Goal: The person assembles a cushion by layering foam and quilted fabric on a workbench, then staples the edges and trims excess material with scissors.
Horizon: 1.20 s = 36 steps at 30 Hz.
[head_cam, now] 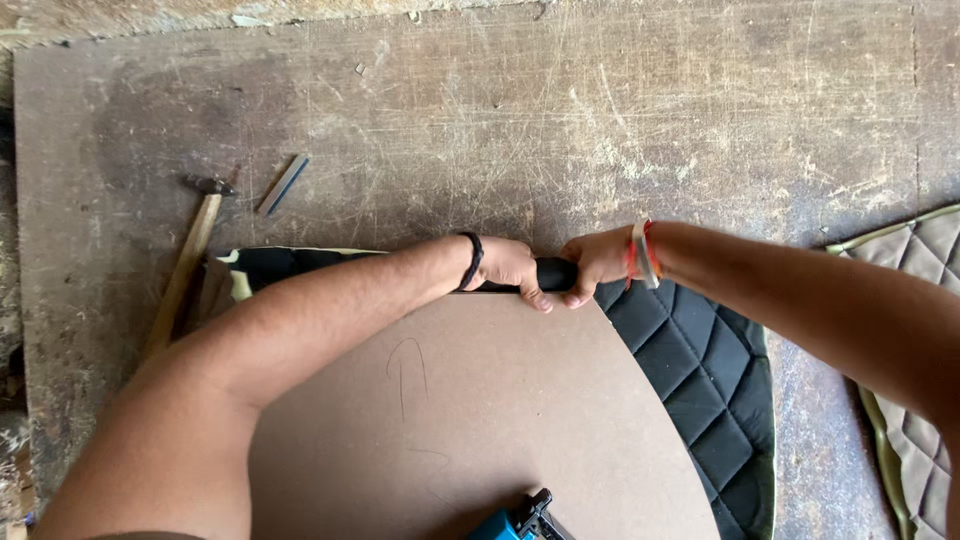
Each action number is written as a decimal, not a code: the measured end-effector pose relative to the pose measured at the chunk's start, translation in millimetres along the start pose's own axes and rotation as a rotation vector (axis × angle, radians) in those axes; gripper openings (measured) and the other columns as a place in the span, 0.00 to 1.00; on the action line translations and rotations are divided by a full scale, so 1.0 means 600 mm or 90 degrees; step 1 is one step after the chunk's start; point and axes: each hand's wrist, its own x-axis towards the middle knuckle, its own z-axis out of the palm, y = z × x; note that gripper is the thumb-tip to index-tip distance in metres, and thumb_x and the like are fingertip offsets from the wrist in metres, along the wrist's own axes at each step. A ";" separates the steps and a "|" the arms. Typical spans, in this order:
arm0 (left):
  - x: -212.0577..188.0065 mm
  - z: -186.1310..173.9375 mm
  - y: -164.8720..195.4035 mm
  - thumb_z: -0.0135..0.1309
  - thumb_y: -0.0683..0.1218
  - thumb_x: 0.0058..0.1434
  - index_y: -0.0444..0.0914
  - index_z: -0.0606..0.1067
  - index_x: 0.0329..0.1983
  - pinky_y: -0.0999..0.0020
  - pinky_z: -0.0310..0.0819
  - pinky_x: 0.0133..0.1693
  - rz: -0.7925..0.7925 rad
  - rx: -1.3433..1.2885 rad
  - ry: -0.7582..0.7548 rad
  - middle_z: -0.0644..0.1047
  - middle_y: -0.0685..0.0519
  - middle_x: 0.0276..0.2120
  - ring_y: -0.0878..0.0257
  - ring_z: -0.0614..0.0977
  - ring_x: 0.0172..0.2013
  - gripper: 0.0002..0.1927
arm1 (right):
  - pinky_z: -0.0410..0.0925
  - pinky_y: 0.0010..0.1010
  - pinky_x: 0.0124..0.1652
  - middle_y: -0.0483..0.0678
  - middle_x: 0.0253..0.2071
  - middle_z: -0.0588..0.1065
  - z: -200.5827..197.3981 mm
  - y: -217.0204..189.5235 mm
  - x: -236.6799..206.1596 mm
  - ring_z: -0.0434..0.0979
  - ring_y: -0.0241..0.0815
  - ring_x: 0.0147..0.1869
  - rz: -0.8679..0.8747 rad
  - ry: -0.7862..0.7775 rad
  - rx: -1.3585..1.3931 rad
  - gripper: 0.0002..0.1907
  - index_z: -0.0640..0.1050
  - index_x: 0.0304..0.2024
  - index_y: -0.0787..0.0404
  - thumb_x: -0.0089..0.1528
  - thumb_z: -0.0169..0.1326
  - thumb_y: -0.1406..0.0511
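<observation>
A brown rounded board (pixel 480 420) lies on top of black quilted fabric (pixel 700 370) on a worn wooden table (pixel 600 110). My left hand (pixel 510 268) and my right hand (pixel 595 262) meet at the board's far edge. Both grip the black fabric edge (pixel 555 273), folded up over the board's rim between them. A dark band circles my left wrist; red and white bands circle my right wrist.
A hammer (pixel 190 250) with a wooden handle lies at the left, beside a small metal strip (pixel 284 184). A blue and black staple gun (pixel 520 520) rests on the board's near edge. Another quilted brownish piece (pixel 915 300) lies at the right.
</observation>
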 end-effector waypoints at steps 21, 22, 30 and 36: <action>0.021 0.036 0.048 0.36 0.67 0.69 0.46 0.75 0.64 0.56 0.72 0.60 0.185 0.377 -0.041 0.79 0.49 0.57 0.53 0.80 0.57 0.32 | 0.72 0.45 0.44 0.48 0.36 0.77 0.258 -0.128 -0.222 0.79 0.52 0.44 -0.156 0.758 -0.533 0.08 0.78 0.33 0.57 0.56 0.58 0.60; 0.009 0.039 0.056 0.39 0.68 0.67 0.48 0.73 0.66 0.56 0.70 0.60 0.186 0.407 -0.046 0.78 0.49 0.59 0.53 0.78 0.59 0.32 | 0.71 0.50 0.45 0.50 0.36 0.77 0.282 -0.126 -0.220 0.78 0.56 0.46 -0.175 0.772 -0.564 0.13 0.79 0.33 0.56 0.51 0.60 0.57; -0.017 0.065 0.062 0.51 0.74 0.55 0.55 0.61 0.74 0.52 0.63 0.64 0.122 0.448 0.038 0.68 0.48 0.68 0.48 0.70 0.66 0.45 | 0.73 0.39 0.50 0.47 0.51 0.72 0.633 -0.111 -0.225 0.76 0.49 0.55 0.068 0.450 -0.086 0.35 0.71 0.58 0.50 0.52 0.70 0.52; -0.021 0.081 0.040 0.63 0.75 0.43 0.38 0.78 0.57 0.54 0.76 0.55 0.188 0.467 0.205 0.82 0.40 0.50 0.46 0.83 0.52 0.47 | 0.73 0.42 0.50 0.56 0.60 0.66 0.709 -0.116 -0.198 0.72 0.56 0.60 0.101 0.459 -0.104 0.49 0.57 0.67 0.59 0.52 0.71 0.55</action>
